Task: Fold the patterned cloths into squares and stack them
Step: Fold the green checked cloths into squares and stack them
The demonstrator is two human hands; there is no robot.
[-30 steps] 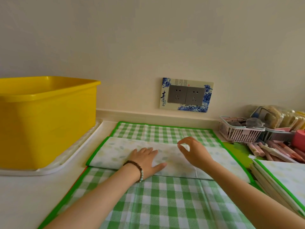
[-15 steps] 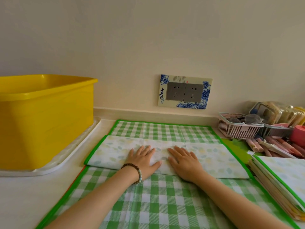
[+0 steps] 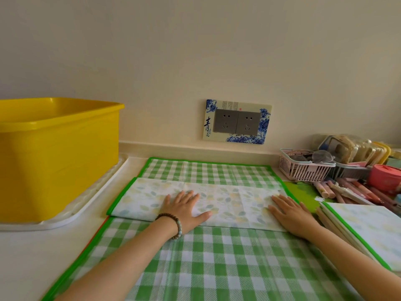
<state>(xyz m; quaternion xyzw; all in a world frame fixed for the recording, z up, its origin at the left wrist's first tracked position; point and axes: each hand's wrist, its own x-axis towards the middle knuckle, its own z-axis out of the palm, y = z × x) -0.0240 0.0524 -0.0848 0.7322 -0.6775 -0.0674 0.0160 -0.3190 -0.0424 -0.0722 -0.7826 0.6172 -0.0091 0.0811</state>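
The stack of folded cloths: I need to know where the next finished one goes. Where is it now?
In the head view, the stack of folded cloths lies at the right edge of the counter, just right of the right hand and in front of the pens.

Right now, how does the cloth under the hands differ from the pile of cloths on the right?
The cloth under the hands is a single long strip, while the pile holds several cloths folded smaller and stacked. The strip lies on the green checked cloth with the left hand and right hand flat on it; nothing touches the pile. Both show a pale leafy print and green edging.
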